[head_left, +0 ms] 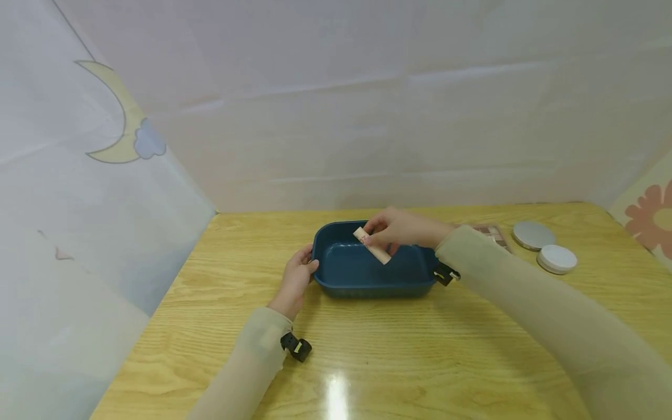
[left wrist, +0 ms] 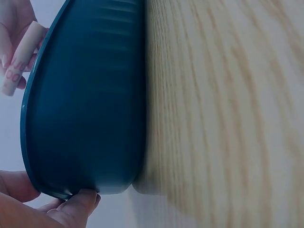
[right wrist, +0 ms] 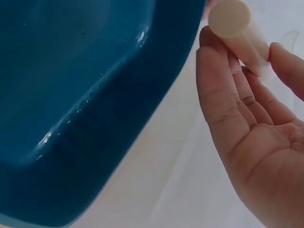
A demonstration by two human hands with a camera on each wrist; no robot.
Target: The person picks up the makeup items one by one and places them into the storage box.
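Observation:
A dark blue rectangular plastic basin point(head_left: 373, 291) stands on the wooden table. At its left end my left hand point(head_left: 298, 274) grips the rim, with the thumb point(left wrist: 80, 206) against the wall in the left wrist view. Above the basin's opening, my right hand point(head_left: 404, 227) pinches a cream lipstick tube point(head_left: 379, 255) between thumb and fingers. The tube tilts, its lower end toward the near right in the head view. Reddish lettering shows on its side in the left wrist view, and the right wrist view shows its round flat end point(right wrist: 229, 19).
Right of the basin lie a brown makeup palette point(head_left: 493, 234), partly behind the right sleeve, a silver round case point(head_left: 534, 234) and a white round jar point(head_left: 557, 258). A pale printed cloth point(head_left: 367, 140) hangs behind the wooden table point(head_left: 220, 280) and along its sides.

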